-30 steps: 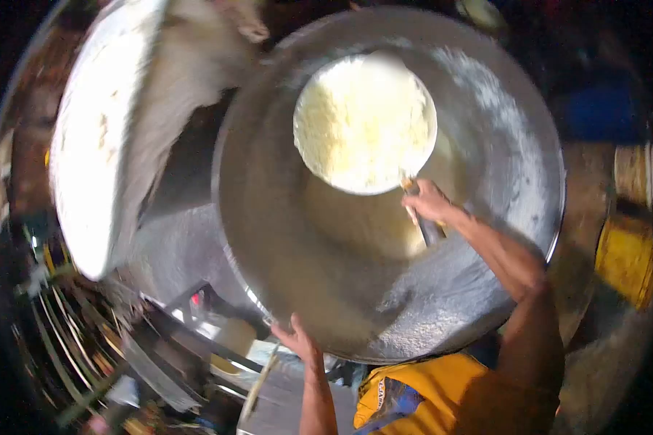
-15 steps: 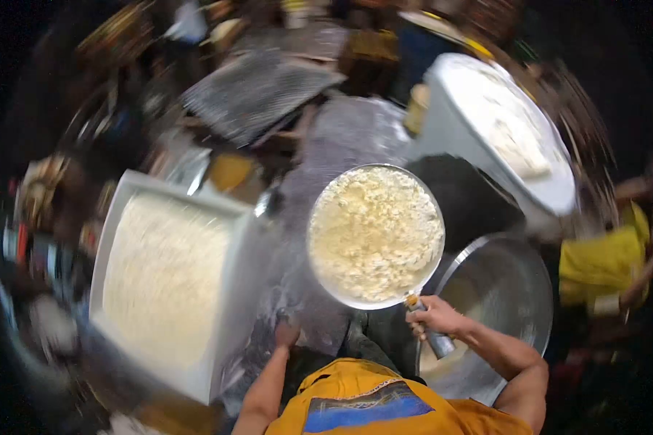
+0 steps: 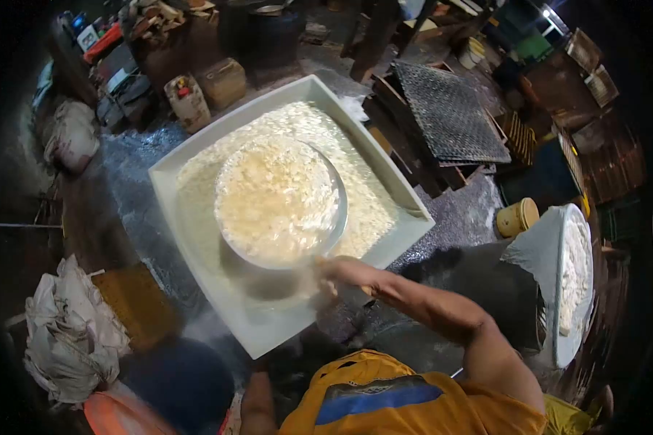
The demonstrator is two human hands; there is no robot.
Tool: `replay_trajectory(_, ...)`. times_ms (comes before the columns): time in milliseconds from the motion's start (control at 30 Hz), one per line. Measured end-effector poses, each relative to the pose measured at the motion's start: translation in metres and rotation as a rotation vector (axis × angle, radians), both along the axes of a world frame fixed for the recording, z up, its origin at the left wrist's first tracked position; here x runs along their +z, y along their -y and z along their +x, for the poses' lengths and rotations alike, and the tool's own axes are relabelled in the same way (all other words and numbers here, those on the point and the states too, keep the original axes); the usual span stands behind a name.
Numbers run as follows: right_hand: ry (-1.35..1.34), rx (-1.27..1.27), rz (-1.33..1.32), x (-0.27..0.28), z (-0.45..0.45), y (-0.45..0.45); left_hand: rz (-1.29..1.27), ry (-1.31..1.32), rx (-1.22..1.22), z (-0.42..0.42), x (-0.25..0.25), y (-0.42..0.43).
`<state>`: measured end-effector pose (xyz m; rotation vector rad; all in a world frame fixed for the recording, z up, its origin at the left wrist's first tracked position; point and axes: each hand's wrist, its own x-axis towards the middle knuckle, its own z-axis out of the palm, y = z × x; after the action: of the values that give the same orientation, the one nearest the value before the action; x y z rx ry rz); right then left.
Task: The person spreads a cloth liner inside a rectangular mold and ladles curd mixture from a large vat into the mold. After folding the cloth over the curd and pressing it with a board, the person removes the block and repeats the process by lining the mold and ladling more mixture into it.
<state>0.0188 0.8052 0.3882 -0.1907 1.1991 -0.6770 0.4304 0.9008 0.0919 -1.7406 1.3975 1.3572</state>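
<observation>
Pan [image 3: 339, 206] in my head view: over the white tub [image 3: 263, 335], loaded w/ pale, wet-looking flakes [image 3: 276, 188]; more flakes lie in the tub, & I can't tell if pan & tub touch. R hand [image 3: 338, 274] looks closed round the handle at the near rim, tho blur hides the fingers. L hand [image 3: 259, 382] is low & dim by the tub's near corner; can't tell if it's wide or narrow. Main risk IMO: load sits well fwd of a one-handed grip, so a wrist roll or wet slip could tip the pan & splash flakes over the rim. Snag pts: tub walls all round, esp. the near corner. Also about: mesh racks [image 3: 453, 112] beyond, yellow pail [image 3: 511, 220] & heaped basin [image 3: 563, 351] to R, sacks [image 3: 72, 333] & blue barrel [image 3: 178, 384] to L.
</observation>
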Motion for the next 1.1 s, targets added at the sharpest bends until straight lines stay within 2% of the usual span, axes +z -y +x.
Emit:
replay_trajectory(100, 0.01, -0.03, 0.045, -0.015, 0.004, 0.035, -0.017, -0.008, 0.05, 0.017, -0.003, 0.005)
replay_trajectory(233, -0.275, -0.237, 0.025, -0.014, -0.025, 0.053, -0.033, -0.049, 0.048, 0.011, -0.009, 0.012)
replay_trajectory(300, -0.666, -0.248, -0.097, -0.036, -0.069, 0.05, -0.039, -0.096, 0.028, -0.01, -0.012, 0.014)
replay_trajectory(367, -1.199, -0.394, -0.285, 0.006, -0.099, 0.037, -0.054, -0.167, -0.008, -0.04, -0.015, 0.016)
replay_trajectory(433, -1.816, -0.649, -0.608, 0.006, -0.149, 0.004, -0.067, -0.256, -0.063, -0.077, -0.015, 0.016)
replay_trajectory(533, -1.642, -0.926, -0.471, 0.07, -0.184, -0.091, -0.086, -0.402, -0.183, -0.139, -0.008, 0.019)
replay_trajectory(633, -1.205, -1.366, -0.675, 0.126, -0.165, -0.214, -0.094, -0.592, -0.338, -0.211, 0.0, 0.022)
replay_trajectory(667, -1.283, -1.406, -0.688, 0.116, -0.167, -0.267, -0.095, -0.661, -0.398, -0.237, 0.001, 0.021)
replay_trajectory(733, -1.286, -1.516, -0.498, 0.109, -0.139, -0.369, -0.086, -0.801, -0.52, -0.294, -0.001, 0.014)
replay_trajectory(767, -1.273, -1.554, -0.442, 0.09, -0.114, -0.424, -0.075, -0.851, -0.568, -0.319, -0.007, 0.008)
replay_trajectory(800, -1.147, -1.67, -0.392, 0.063, -0.095, -0.473, -0.046, -0.875, -0.591, -0.346, -0.014, 0.002)
replay_trajectory(900, -0.591, -2.136, 0.069, -0.003, -0.022, -0.577, 0.123, -0.89, -0.531, -0.43, -0.049, -0.026)
replay_trajectory(967, -0.423, -2.306, 0.069, -0.073, 0.02, -0.623, 0.045, -0.929, -0.758, -0.476, -0.001, -0.069)
replay_trajectory(1033, -0.122, -2.492, 0.217, -0.136, 0.065, -0.662, 0.011, -0.965, -0.96, -0.501, 0.072, -0.141)
replay_trajectory(1067, 0.006, -2.625, 0.161, -0.199, 0.083, -0.67, 0.01, -0.866, -1.047, -0.513, 0.116, -0.181)
replay_trajectory(1100, 0.139, -2.681, 0.307, -0.243, 0.103, -0.688, 0.059, -0.874, -1.071, -0.521, 0.13, -0.218)
